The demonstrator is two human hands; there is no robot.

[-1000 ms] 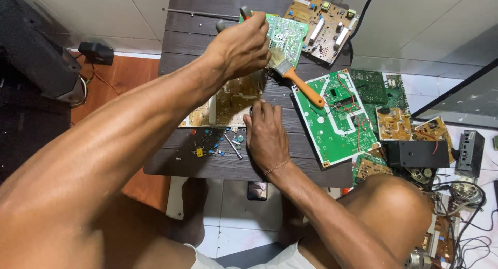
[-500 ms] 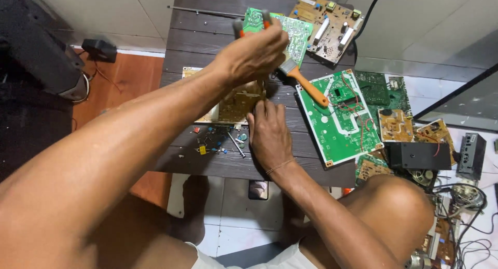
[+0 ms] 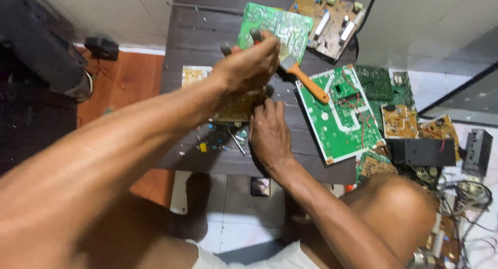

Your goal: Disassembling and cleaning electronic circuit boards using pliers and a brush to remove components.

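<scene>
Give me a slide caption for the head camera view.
Left hand grips a tool over a yellowish circuit board that the right hand steadies on a dark table.

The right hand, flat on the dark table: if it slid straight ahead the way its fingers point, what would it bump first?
The right hand points up the table toward the yellowish circuit board; its fingertips look about at that board's edge, so it comes first. Depth is unclear.

Only one view: cam sits on the person's head and looks steeply down, close to the work. Both forearms enter from the bottom edge, left arm very near the lens. The dark table point(image 3: 207, 35) fills the upper middle, tiled floor point(image 3: 233, 222) shows below and at right. No 2nd view, so no shared part.
</scene>
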